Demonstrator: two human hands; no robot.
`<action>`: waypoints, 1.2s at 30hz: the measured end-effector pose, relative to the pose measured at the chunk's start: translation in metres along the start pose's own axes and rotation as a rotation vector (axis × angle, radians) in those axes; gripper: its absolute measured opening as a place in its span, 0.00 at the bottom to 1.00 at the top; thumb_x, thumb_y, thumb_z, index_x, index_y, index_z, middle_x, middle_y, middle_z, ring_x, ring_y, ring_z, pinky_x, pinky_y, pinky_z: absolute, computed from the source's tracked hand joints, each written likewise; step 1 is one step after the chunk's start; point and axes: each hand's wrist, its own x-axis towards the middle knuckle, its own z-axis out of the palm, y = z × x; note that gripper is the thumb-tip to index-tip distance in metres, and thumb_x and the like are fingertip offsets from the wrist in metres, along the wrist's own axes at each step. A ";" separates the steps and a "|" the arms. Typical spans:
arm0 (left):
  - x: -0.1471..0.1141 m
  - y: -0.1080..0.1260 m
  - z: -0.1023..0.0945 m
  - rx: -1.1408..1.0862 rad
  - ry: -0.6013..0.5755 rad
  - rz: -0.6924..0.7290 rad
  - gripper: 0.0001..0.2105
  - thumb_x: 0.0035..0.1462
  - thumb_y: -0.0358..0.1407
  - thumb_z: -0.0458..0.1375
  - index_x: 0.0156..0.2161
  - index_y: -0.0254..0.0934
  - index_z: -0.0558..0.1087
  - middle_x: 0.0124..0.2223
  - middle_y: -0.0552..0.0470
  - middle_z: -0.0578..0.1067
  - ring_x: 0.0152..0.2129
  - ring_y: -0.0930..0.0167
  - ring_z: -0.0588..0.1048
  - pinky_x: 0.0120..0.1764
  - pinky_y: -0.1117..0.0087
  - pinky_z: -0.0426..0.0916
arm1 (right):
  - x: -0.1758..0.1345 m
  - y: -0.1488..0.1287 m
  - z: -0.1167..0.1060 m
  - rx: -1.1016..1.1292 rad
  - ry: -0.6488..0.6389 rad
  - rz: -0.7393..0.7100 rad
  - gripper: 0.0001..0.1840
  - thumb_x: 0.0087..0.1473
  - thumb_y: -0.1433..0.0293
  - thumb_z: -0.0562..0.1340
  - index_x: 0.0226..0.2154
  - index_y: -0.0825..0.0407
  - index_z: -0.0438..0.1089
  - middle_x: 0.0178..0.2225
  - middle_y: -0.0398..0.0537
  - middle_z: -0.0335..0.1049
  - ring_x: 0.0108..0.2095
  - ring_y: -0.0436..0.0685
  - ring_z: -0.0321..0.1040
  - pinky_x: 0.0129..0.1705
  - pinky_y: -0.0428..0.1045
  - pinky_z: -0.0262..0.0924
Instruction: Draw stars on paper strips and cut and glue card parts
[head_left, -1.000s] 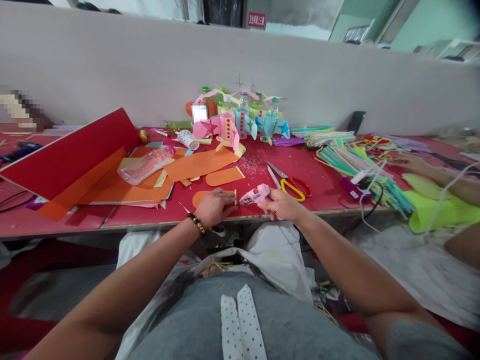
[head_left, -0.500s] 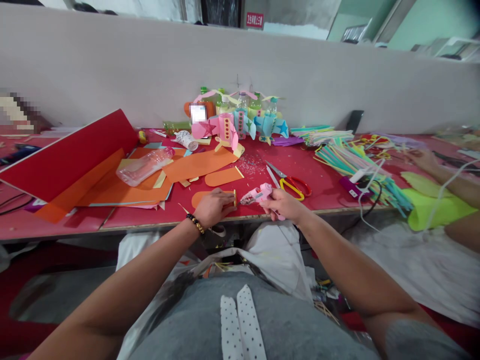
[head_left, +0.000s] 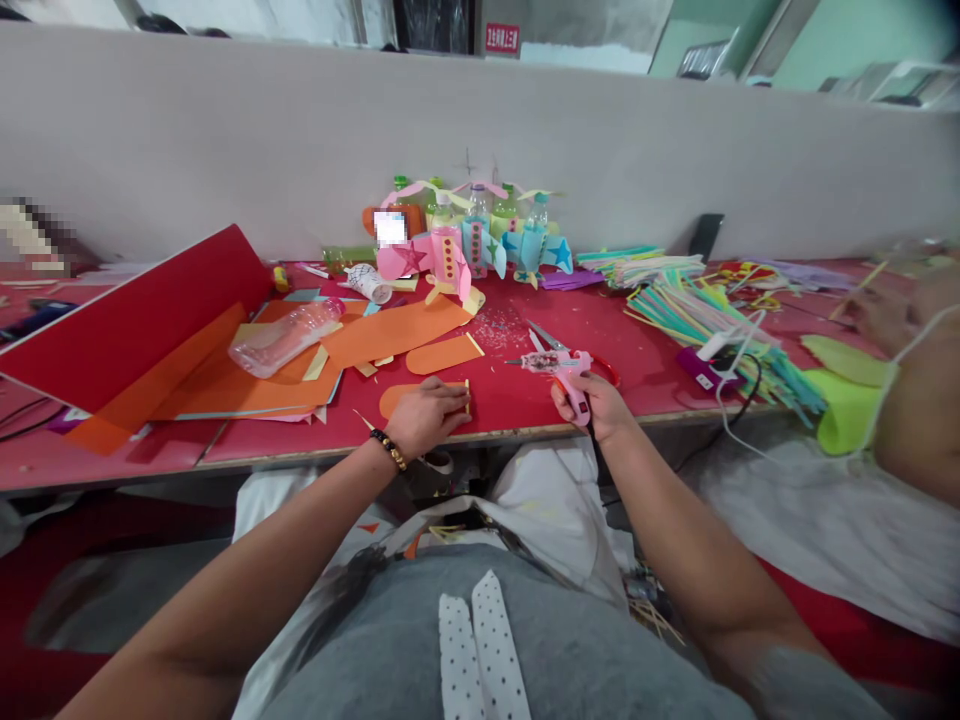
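Note:
My left hand (head_left: 427, 415) rests on a rounded orange paper piece (head_left: 390, 399) at the table's front edge, its fingers together against a pale strip (head_left: 468, 397) along the straight end. Whether the fingertips pinch the strip is hard to see. In my right hand (head_left: 604, 402) is a pink glue gun (head_left: 555, 365), its nozzle pointing left above the red tabletop. Partly behind the gun lie scissors (head_left: 546, 338) with red and yellow handles. Another rounded orange piece (head_left: 442, 353), also with a pale strip, lies just beyond my left hand.
Orange sheets (head_left: 397, 335) and a clear pink bottle (head_left: 281, 340) lie left of centre. Decorated bottle planes (head_left: 450, 250) stand at the back. Bundled coloured strips (head_left: 720, 320) and a purple power block (head_left: 705, 370) are to the right, near a co-worker's hand (head_left: 874, 310).
My right hand has drawn the glue gun right and away from the strip, turning its nozzle leftward. My left hand stays on the orange piece. The co-worker's arm has moved.

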 end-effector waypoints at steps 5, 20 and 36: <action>0.001 0.003 -0.003 0.038 -0.023 -0.003 0.16 0.62 0.45 0.52 0.45 0.41 0.78 0.52 0.54 0.75 0.42 0.66 0.71 0.44 0.66 0.68 | -0.001 -0.003 0.002 0.020 -0.014 -0.001 0.15 0.44 0.60 0.65 0.22 0.55 0.64 0.16 0.44 0.66 0.12 0.48 0.59 0.11 0.42 0.49; 0.003 0.000 0.000 0.003 -0.007 0.012 0.14 0.62 0.37 0.50 0.44 0.42 0.78 0.51 0.54 0.76 0.41 0.67 0.72 0.47 0.65 0.68 | -0.003 0.000 0.000 -0.016 0.001 -0.004 0.16 0.45 0.59 0.64 0.22 0.54 0.64 0.18 0.45 0.67 0.13 0.48 0.59 0.13 0.43 0.49; 0.005 0.003 -0.003 -0.007 -0.035 -0.026 0.13 0.62 0.39 0.51 0.41 0.44 0.78 0.52 0.57 0.75 0.40 0.69 0.71 0.46 0.67 0.67 | -0.005 -0.002 0.003 -0.032 0.005 -0.006 0.15 0.45 0.60 0.64 0.24 0.54 0.63 0.18 0.45 0.67 0.12 0.48 0.59 0.12 0.43 0.49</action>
